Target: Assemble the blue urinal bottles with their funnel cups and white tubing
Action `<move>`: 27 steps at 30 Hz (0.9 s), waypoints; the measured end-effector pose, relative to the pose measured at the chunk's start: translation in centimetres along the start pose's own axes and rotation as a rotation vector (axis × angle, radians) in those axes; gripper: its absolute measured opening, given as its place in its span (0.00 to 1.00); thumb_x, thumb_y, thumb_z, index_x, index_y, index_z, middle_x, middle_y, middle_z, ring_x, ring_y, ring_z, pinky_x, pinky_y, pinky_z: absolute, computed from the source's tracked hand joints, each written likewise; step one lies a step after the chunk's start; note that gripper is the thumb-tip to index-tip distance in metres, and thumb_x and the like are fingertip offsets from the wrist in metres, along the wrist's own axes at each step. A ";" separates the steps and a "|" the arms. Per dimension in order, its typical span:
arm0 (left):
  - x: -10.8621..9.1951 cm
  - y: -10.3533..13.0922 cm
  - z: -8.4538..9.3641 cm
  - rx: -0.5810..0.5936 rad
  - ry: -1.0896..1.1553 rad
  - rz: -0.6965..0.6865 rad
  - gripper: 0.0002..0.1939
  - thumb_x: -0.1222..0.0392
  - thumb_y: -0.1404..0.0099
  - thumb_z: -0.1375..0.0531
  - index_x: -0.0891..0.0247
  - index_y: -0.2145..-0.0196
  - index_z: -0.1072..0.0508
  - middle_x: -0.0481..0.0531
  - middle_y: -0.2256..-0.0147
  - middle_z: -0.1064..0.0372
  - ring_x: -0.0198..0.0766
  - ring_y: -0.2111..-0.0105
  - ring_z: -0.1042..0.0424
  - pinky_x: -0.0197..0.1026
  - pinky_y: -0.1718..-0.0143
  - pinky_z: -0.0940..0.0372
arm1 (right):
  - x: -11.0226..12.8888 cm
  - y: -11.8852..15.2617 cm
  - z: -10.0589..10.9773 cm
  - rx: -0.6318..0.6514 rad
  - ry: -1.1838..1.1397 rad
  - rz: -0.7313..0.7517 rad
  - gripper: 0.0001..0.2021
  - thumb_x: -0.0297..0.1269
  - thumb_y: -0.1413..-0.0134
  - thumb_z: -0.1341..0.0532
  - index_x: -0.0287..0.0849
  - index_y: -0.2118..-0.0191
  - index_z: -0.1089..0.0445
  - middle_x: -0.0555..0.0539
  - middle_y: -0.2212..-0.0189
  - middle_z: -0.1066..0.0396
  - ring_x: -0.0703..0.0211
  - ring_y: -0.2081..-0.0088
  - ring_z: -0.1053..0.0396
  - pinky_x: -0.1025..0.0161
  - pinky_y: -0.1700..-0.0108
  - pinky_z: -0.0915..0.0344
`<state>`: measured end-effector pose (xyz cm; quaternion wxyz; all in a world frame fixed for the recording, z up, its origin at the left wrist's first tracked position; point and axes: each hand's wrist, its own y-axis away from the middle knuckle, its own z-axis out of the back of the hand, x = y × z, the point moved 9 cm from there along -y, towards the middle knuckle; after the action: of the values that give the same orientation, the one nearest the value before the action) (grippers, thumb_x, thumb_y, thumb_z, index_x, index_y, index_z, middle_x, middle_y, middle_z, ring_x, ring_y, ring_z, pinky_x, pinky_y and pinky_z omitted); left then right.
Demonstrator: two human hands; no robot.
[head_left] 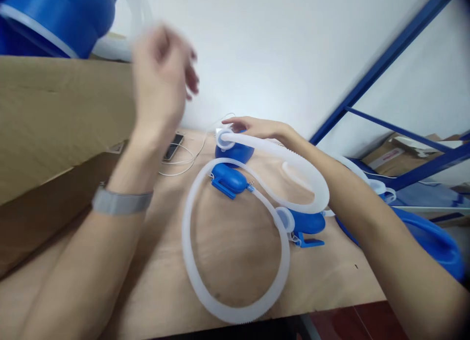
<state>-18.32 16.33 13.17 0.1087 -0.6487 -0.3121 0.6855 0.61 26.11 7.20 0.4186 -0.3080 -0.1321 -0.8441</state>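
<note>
My left hand [161,70] is raised beside the cardboard box at the left, its fingers curled and smeared by motion; whether it holds anything does not show. My right hand [253,127] rests at the back of the table, touching a blue rounded part [237,153] that has a white cap [224,138] and a translucent hose [286,156] in front. Its fingers are spread over the top. A smaller blue piece [229,179] lies nearer, joined to a translucent hose loop [188,232]. Another blue piece [309,222] with a white cap lies at the loop's right.
A cardboard box [66,119] stands at the left with a large blue container [69,16] on it. A phone [174,147] and white cable lie behind on the wooden table [169,291]. Blue metal frame [385,60] and a blue container [433,237] are at the right.
</note>
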 end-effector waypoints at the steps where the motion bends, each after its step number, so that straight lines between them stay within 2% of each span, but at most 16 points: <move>1: 1.1 0.8 -0.4 -0.021 -0.043 0.027 0.10 0.56 0.23 0.41 0.66 0.54 0.25 0.51 0.64 0.27 0.38 0.65 0.26 0.47 0.57 0.25 | -0.4 0.5 0.1 -0.004 -0.064 0.004 0.29 0.46 0.56 0.23 0.45 0.46 0.22 0.45 0.53 0.18 0.47 0.51 0.22 0.51 0.47 0.28; 3: 4.6 2.7 -1.9 0.012 -0.122 0.112 0.05 0.62 0.29 0.40 0.64 0.62 0.25 0.47 0.74 0.32 0.37 0.72 0.29 0.47 0.59 0.26 | -0.9 1.1 -0.1 -0.031 -0.140 0.030 0.25 0.48 0.56 0.24 0.46 0.50 0.21 0.46 0.54 0.18 0.49 0.53 0.23 0.52 0.49 0.29; 4: 6.4 3.7 -2.9 0.071 -0.142 0.149 0.03 0.62 0.33 0.37 0.63 0.63 0.25 0.47 0.73 0.30 0.39 0.70 0.28 0.49 0.57 0.26 | -1.1 1.3 -0.2 -0.068 -0.151 0.047 0.24 0.49 0.56 0.25 0.46 0.52 0.21 0.47 0.56 0.19 0.50 0.55 0.24 0.53 0.49 0.29; 7: 10.8 5.8 -5.8 0.283 -0.141 0.210 0.16 0.57 0.46 0.28 0.61 0.60 0.22 0.52 0.63 0.20 0.48 0.58 0.21 0.54 0.50 0.25 | -1.7 1.2 0.0 -0.252 -0.135 0.079 0.21 0.51 0.57 0.25 0.45 0.60 0.23 0.50 0.65 0.24 0.53 0.62 0.29 0.56 0.54 0.32; 9: 12.3 6.2 -7.1 0.382 -0.114 0.219 0.24 0.53 0.51 0.26 0.61 0.57 0.21 0.56 0.57 0.19 0.53 0.53 0.21 0.57 0.46 0.25 | -2.2 0.7 -0.2 -0.318 -0.112 0.064 0.23 0.54 0.61 0.24 0.45 0.65 0.27 0.52 0.70 0.28 0.56 0.65 0.33 0.59 0.59 0.36; 11: 12.8 5.8 -7.8 0.415 -0.079 0.211 0.27 0.49 0.49 0.26 0.61 0.54 0.23 0.58 0.52 0.20 0.55 0.48 0.22 0.59 0.42 0.27 | -2.5 0.2 -0.3 -0.353 -0.068 0.050 0.25 0.55 0.62 0.23 0.45 0.68 0.32 0.54 0.72 0.33 0.58 0.67 0.37 0.61 0.63 0.40; 13: 13.1 5.1 -8.1 0.394 -0.047 0.203 0.30 0.46 0.47 0.27 0.60 0.50 0.25 0.58 0.48 0.22 0.55 0.44 0.24 0.58 0.40 0.28 | -2.6 -0.3 -0.4 -0.380 -0.025 0.055 0.27 0.57 0.60 0.23 0.46 0.71 0.37 0.56 0.75 0.37 0.61 0.69 0.42 0.63 0.66 0.45; 15: 13.4 4.6 -8.2 0.354 -0.026 0.209 0.34 0.47 0.47 0.26 0.59 0.46 0.29 0.59 0.47 0.24 0.55 0.44 0.24 0.58 0.42 0.25 | -2.5 -0.8 -0.6 -0.387 -0.038 0.066 0.28 0.59 0.57 0.24 0.46 0.72 0.39 0.56 0.76 0.40 0.62 0.70 0.44 0.64 0.68 0.48; 19: 13.7 5.0 -8.1 0.325 -0.004 0.241 0.32 0.47 0.44 0.26 0.57 0.46 0.30 0.57 0.46 0.25 0.53 0.47 0.22 0.57 0.51 0.20 | -2.9 -1.5 -1.3 -0.386 -0.190 -0.001 0.29 0.62 0.55 0.23 0.47 0.64 0.36 0.57 0.77 0.39 0.61 0.73 0.42 0.64 0.71 0.47; 22: 13.5 5.4 -7.9 0.305 0.012 0.254 0.28 0.47 0.43 0.27 0.57 0.49 0.29 0.54 0.49 0.25 0.51 0.49 0.22 0.57 0.53 0.19 | -3.9 -2.3 -1.7 -0.412 -0.335 -0.116 0.28 0.67 0.45 0.29 0.48 0.59 0.35 0.58 0.79 0.39 0.59 0.75 0.38 0.63 0.72 0.43; 24: 13.4 5.4 -7.8 0.288 0.015 0.256 0.27 0.48 0.44 0.27 0.58 0.51 0.29 0.53 0.51 0.25 0.50 0.49 0.22 0.58 0.52 0.18 | -4.4 -3.1 -1.8 -0.440 -0.374 -0.159 0.22 0.61 0.37 0.33 0.47 0.62 0.33 0.57 0.80 0.39 0.60 0.75 0.38 0.63 0.72 0.41; 27: 13.8 5.2 -7.7 0.279 0.024 0.275 0.28 0.49 0.46 0.26 0.59 0.51 0.29 0.51 0.55 0.26 0.49 0.51 0.21 0.60 0.51 0.19 | -5.0 -4.4 -1.9 -0.519 -0.411 -0.181 0.10 0.42 0.33 0.35 0.44 0.66 0.30 0.54 0.78 0.34 0.60 0.72 0.35 0.64 0.69 0.36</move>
<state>-11.45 22.14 -0.81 0.1066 -0.6719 -0.1211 0.7229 -1.33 31.07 2.74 0.2144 -0.5550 -0.0214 -0.8035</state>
